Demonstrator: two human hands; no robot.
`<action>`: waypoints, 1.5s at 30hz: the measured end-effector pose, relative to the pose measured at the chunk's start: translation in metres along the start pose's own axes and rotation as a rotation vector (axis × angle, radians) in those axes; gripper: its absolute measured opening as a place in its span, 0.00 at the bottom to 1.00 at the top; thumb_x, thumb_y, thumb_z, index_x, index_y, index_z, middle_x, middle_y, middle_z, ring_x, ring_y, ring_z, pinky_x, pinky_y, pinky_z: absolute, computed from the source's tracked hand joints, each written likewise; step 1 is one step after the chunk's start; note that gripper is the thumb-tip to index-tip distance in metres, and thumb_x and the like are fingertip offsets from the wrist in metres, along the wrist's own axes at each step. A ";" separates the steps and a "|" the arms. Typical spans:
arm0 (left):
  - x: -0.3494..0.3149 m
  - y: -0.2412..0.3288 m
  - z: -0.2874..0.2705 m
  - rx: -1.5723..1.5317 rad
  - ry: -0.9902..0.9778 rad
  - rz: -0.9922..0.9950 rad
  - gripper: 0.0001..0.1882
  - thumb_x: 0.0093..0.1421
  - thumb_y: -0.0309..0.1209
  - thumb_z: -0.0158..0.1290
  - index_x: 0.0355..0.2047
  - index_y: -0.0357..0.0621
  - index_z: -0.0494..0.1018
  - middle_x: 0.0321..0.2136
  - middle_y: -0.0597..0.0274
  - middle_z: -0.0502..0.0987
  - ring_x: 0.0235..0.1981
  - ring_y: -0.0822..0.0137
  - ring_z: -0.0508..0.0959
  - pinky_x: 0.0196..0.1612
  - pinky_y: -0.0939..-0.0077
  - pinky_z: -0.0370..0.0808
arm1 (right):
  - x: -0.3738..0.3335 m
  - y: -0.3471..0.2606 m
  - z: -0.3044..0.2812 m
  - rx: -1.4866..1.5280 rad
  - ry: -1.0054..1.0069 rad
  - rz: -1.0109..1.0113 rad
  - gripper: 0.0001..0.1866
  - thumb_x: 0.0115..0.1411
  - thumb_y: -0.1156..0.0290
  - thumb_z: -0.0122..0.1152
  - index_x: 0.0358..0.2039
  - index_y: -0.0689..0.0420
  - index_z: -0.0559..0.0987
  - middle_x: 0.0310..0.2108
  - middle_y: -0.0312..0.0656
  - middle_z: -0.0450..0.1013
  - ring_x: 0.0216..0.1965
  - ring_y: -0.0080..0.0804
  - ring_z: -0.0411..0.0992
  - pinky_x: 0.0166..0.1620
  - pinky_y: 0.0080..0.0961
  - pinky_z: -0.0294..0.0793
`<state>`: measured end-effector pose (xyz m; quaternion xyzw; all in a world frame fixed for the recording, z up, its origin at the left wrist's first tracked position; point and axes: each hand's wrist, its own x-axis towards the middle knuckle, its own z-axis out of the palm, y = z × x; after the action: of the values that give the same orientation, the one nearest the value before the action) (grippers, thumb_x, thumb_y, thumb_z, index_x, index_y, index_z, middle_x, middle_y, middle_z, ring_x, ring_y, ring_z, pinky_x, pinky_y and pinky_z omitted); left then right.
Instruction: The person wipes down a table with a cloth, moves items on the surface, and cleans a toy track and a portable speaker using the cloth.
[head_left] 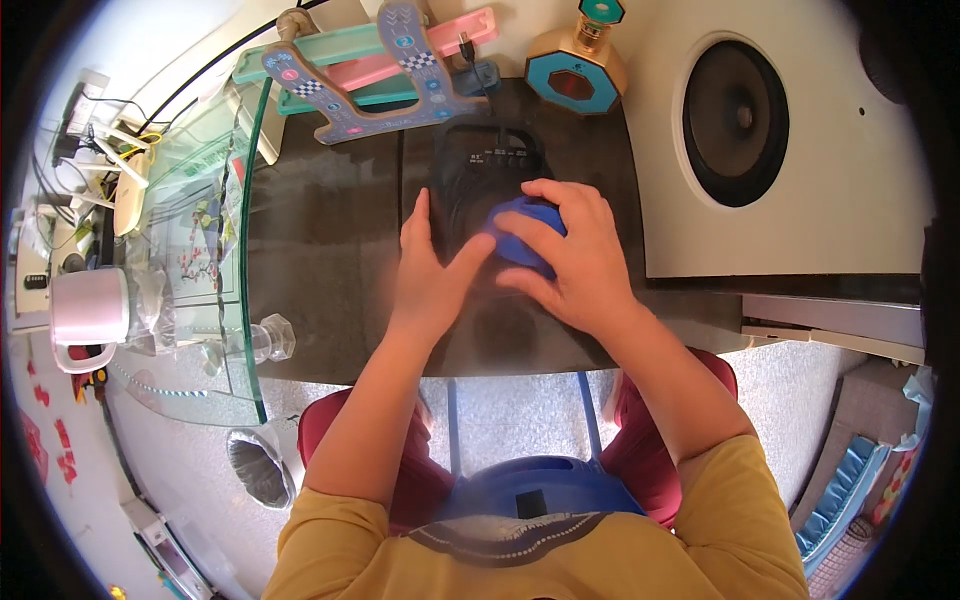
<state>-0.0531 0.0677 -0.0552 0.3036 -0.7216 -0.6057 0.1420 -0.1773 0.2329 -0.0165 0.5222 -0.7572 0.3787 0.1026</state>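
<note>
A black portable speaker (468,182) with a carry handle and a row of controls sits on the dark tabletop in front of me. My left hand (430,275) grips its near left side, fingers along the edge and thumb lying across toward the middle. In my right hand (580,255) is a bunched blue cloth (525,245), pressed against the speaker's near right part. My fingers curl over the cloth and hide some of it. Both hands cover much of the speaker's near face.
Behind the speaker stand a toy ramp rack (350,75) and a gold-and-teal bottle (577,70). A large white loudspeaker (790,190) rises at right. At left, a glass shelf (250,250) carries a pink kettle (90,308). A blue stool (545,485) is below me.
</note>
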 end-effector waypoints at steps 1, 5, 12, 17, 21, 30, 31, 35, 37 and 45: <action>0.000 -0.002 -0.001 0.000 0.002 0.000 0.55 0.60 0.44 0.69 0.76 0.37 0.49 0.72 0.44 0.57 0.72 0.49 0.62 0.71 0.61 0.63 | 0.000 -0.004 -0.001 -0.027 0.007 0.006 0.26 0.47 0.68 0.79 0.49 0.44 0.83 0.53 0.43 0.74 0.52 0.48 0.73 0.51 0.42 0.76; -0.001 -0.003 -0.002 -0.019 0.004 0.010 0.54 0.60 0.45 0.68 0.76 0.36 0.50 0.72 0.43 0.56 0.72 0.50 0.62 0.71 0.62 0.63 | -0.001 0.008 0.005 -0.035 -0.002 -0.002 0.23 0.50 0.68 0.78 0.49 0.45 0.84 0.54 0.46 0.73 0.53 0.50 0.72 0.52 0.42 0.76; 0.000 0.000 -0.007 0.003 0.014 -0.106 0.54 0.61 0.50 0.66 0.76 0.35 0.51 0.71 0.41 0.59 0.71 0.50 0.64 0.71 0.63 0.63 | -0.006 0.022 0.014 0.046 0.088 0.244 0.24 0.50 0.71 0.77 0.49 0.46 0.84 0.52 0.43 0.74 0.48 0.47 0.77 0.47 0.36 0.81; -0.001 -0.005 -0.009 -0.014 0.008 -0.089 0.54 0.61 0.51 0.66 0.76 0.34 0.51 0.71 0.41 0.60 0.72 0.51 0.64 0.71 0.64 0.63 | -0.007 0.008 0.007 -0.004 -0.074 0.033 0.24 0.49 0.74 0.77 0.49 0.46 0.84 0.50 0.42 0.75 0.49 0.47 0.76 0.48 0.38 0.80; -0.001 0.005 -0.006 -0.001 0.002 -0.117 0.54 0.62 0.52 0.66 0.76 0.34 0.50 0.72 0.41 0.58 0.72 0.51 0.63 0.71 0.64 0.62 | -0.003 0.029 0.010 -0.054 0.050 0.174 0.23 0.50 0.70 0.77 0.48 0.46 0.84 0.50 0.42 0.75 0.49 0.47 0.77 0.47 0.38 0.80; 0.001 -0.001 -0.007 -0.047 -0.011 -0.115 0.53 0.64 0.51 0.64 0.75 0.31 0.50 0.72 0.40 0.59 0.72 0.51 0.62 0.72 0.64 0.61 | -0.001 0.028 0.011 -0.115 0.061 0.079 0.25 0.47 0.68 0.78 0.49 0.46 0.83 0.49 0.40 0.75 0.48 0.45 0.76 0.44 0.37 0.81; 0.002 -0.002 -0.007 -0.047 -0.009 -0.112 0.53 0.64 0.51 0.64 0.75 0.31 0.50 0.72 0.40 0.59 0.72 0.51 0.62 0.72 0.64 0.61 | 0.000 0.032 0.009 -0.152 0.059 0.133 0.26 0.47 0.68 0.78 0.49 0.44 0.83 0.50 0.40 0.75 0.49 0.44 0.76 0.44 0.37 0.82; 0.003 -0.010 -0.008 -0.053 0.009 -0.102 0.53 0.64 0.51 0.64 0.75 0.30 0.50 0.73 0.39 0.58 0.73 0.51 0.62 0.72 0.64 0.61 | -0.009 0.015 0.008 -0.073 -0.069 -0.023 0.25 0.48 0.67 0.78 0.49 0.43 0.83 0.51 0.39 0.75 0.49 0.44 0.76 0.44 0.38 0.82; 0.001 -0.008 -0.007 -0.065 0.006 -0.105 0.53 0.64 0.51 0.64 0.75 0.30 0.50 0.73 0.39 0.58 0.73 0.51 0.62 0.72 0.64 0.60 | -0.008 0.004 0.004 -0.060 -0.115 -0.023 0.25 0.48 0.67 0.78 0.49 0.42 0.83 0.50 0.39 0.75 0.49 0.44 0.76 0.45 0.37 0.82; 0.002 -0.005 -0.008 -0.021 -0.001 -0.153 0.53 0.65 0.55 0.61 0.75 0.30 0.50 0.72 0.37 0.59 0.73 0.51 0.62 0.72 0.65 0.60 | -0.006 0.019 0.007 -0.093 0.025 0.117 0.22 0.49 0.67 0.78 0.47 0.45 0.84 0.49 0.38 0.75 0.49 0.43 0.77 0.45 0.37 0.81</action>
<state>-0.0492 0.0600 -0.0585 0.3561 -0.6899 -0.6226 0.0981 -0.1893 0.2352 -0.0331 0.4668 -0.8021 0.3547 0.1138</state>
